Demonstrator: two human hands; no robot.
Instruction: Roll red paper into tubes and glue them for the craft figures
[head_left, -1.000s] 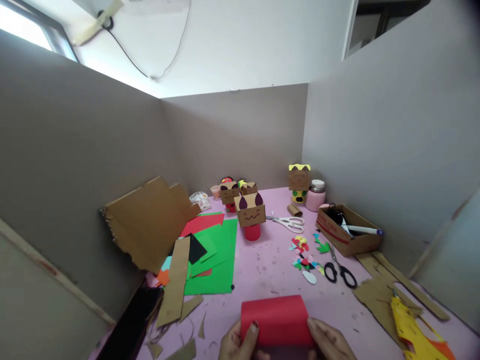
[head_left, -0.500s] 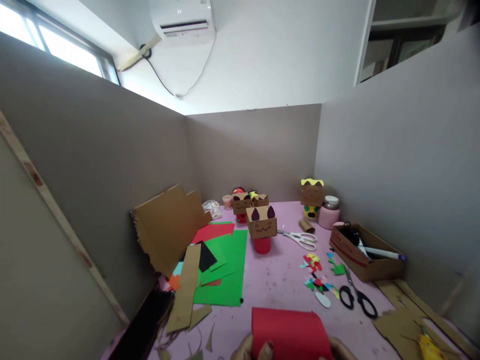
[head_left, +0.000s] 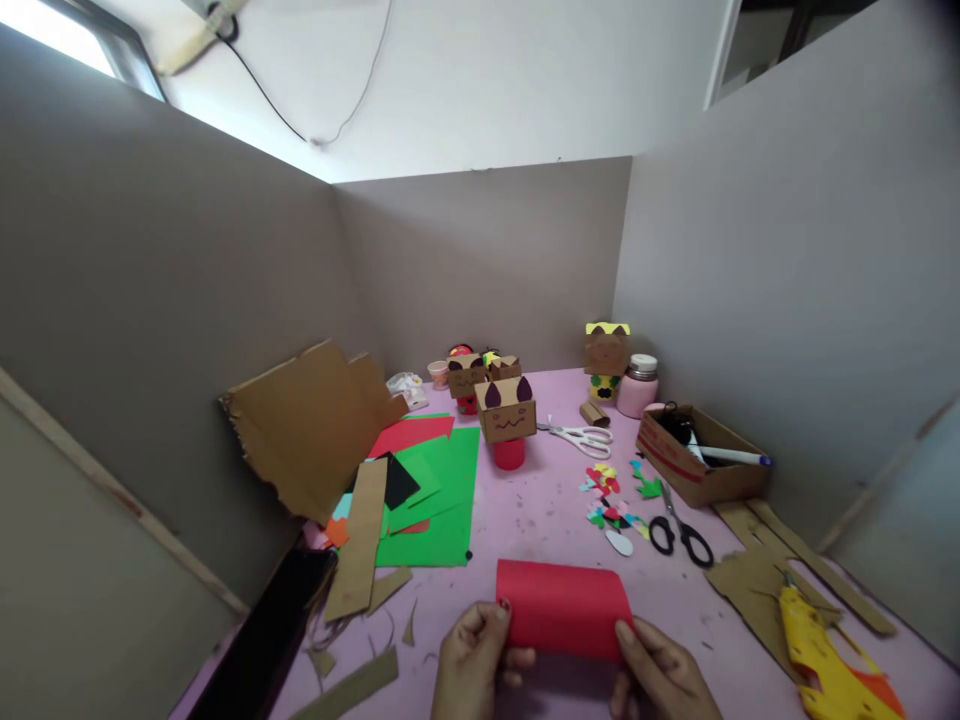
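Holding a red paper sheet [head_left: 566, 610] between both hands, in front of the cat-faced figure [head_left: 508, 415] and slightly to its right. That figure serves as reference for all positions below.

Hands: left hand [head_left: 472, 655] pinches the sheet's left end, thumb uppermost, fingers beneath. Right hand [head_left: 660, 670] pinches the right end likewise, thumb near the corner. Nothing else seen in either.

Progress (judged): bending is under way — the sheet is curved, but no join is visible, and whether its edges meet underneath cannot be told. Not done, on the side in view: no cut-outs attached, no box head mounted. The reference figure looks further along: cardboard box head, dark ears, drawn face, red base. Similar box-headed figures [head_left: 466, 378] stand behind it to the left; a yellow-topped figure [head_left: 606, 355] stands behind it to the right. Coloured cut-outs [head_left: 604, 480] lie loose to its right, towards the wearer; the yellow glue gun [head_left: 814, 640] lies farther right and nearer the wearer, in neither hand.

Sheet appearance: plain, evenly red, smooth — no creases or marks noted. Far edge nearly straight; far right corner rounds downward. Underside in shadow, details not readable.
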